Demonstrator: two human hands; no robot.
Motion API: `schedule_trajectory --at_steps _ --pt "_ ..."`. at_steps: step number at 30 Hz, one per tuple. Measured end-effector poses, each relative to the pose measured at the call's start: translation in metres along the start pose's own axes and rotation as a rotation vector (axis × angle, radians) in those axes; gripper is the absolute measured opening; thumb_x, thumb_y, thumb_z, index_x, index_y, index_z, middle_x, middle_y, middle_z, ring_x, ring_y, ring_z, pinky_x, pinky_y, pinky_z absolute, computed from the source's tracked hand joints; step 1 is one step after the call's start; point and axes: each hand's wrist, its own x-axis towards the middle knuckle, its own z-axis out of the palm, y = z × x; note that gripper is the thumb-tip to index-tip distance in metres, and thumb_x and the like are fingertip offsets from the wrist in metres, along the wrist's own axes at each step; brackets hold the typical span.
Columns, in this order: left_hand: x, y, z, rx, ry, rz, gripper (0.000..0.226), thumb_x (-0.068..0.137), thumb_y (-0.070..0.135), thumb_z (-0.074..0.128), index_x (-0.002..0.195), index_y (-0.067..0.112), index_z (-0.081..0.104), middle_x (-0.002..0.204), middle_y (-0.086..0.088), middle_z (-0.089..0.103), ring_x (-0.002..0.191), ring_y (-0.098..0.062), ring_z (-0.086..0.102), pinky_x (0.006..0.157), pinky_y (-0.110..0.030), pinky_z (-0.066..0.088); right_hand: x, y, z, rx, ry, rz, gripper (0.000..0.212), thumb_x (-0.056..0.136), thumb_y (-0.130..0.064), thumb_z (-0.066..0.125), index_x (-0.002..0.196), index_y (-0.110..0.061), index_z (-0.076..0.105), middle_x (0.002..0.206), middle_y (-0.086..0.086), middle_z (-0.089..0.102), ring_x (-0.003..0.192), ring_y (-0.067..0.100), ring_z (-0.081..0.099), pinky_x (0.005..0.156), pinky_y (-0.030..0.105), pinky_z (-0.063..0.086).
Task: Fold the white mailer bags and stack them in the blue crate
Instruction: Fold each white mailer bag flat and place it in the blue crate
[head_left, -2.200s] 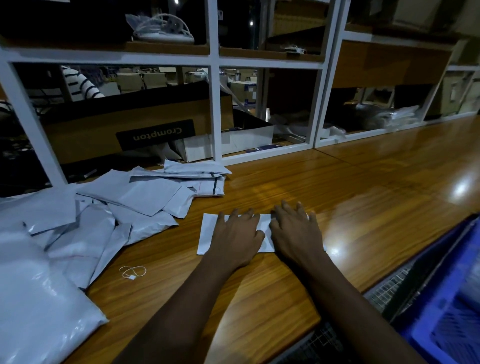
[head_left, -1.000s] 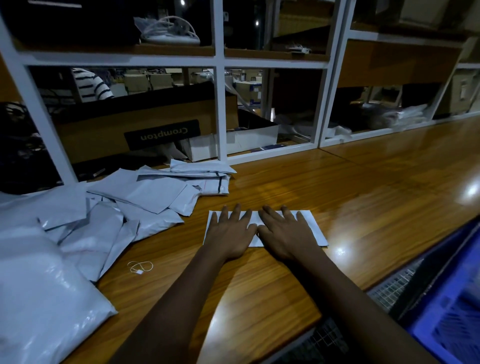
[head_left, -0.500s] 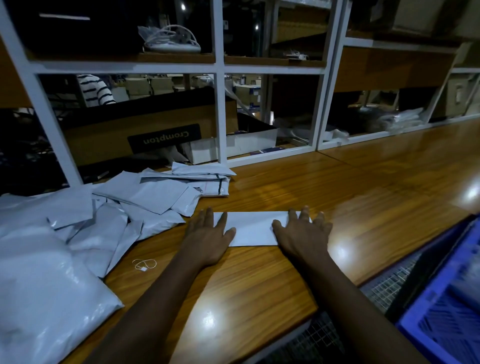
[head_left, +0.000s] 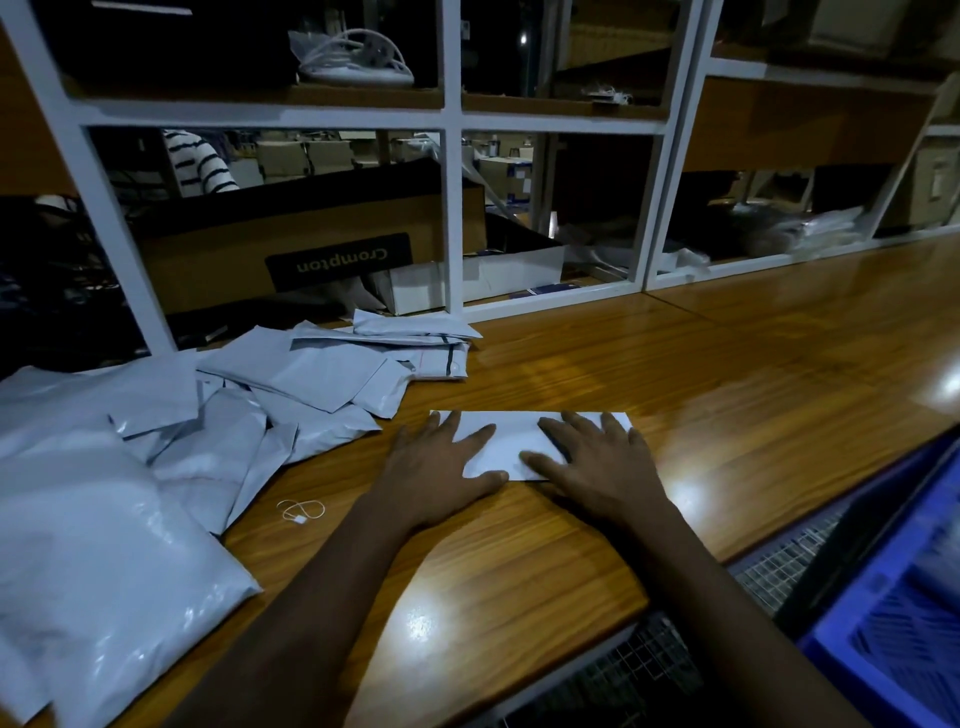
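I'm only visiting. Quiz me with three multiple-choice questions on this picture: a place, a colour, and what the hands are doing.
1. Where does the pile of loose bags lie relative to the folded bag? A. To its left. B. To its right. C. On top of it.
2. What colour is the crate? A. Red. B. Green. C. Blue.
3. How do the left hand and right hand meet that bag? A. Lifting it. B. Pressing it flat, fingers straight. C. Crumpling it.
Answers: 1 A: it spreads over the table's left side. 2 C: its wall shows blue. 3 B: both palms lie spread on it.
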Motion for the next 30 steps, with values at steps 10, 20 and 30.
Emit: schedule_trajectory --at_steps 10,20,30 --pt "0.030 0.034 0.012 0.001 0.107 0.167 0.056 0.105 0.043 0.024 0.157 0.024 0.016 0.164 -0.002 0.018 0.149 -0.025 0.017 0.120 -0.046 0.017 0.010 -0.001 0.013 -0.078 0.059 -0.236 0.071 0.090 -0.050 0.012 0.137 -0.015 0.052 0.151 0.017 0.046 0.134 0.050 0.044 0.100 0.069 0.036" --pt "0.019 0.014 0.010 -0.041 0.002 -0.100 0.070 0.101 0.061 0.018 0.158 0.025 0.005 0.165 -0.012 -0.004 0.151 -0.033 -0.004 0.123 -0.046 0.003 0.019 0.016 0.025 0.007 -0.011 0.210 0.095 0.083 -0.066 -0.016 0.146 -0.023 0.040 0.162 0.021 0.022 0.147 0.049 0.015 0.116 0.062 0.013" --pt "-0.011 0.008 0.012 -0.128 0.262 -0.021 0.048 0.100 0.044 0.041 0.146 0.031 0.043 0.154 0.001 0.038 0.141 -0.020 0.033 0.114 -0.043 0.028 -0.034 -0.008 -0.008 -0.002 0.124 -0.057 0.075 0.072 -0.069 0.025 0.131 -0.036 0.057 0.138 -0.006 0.054 0.125 0.023 0.044 0.097 0.039 0.034"
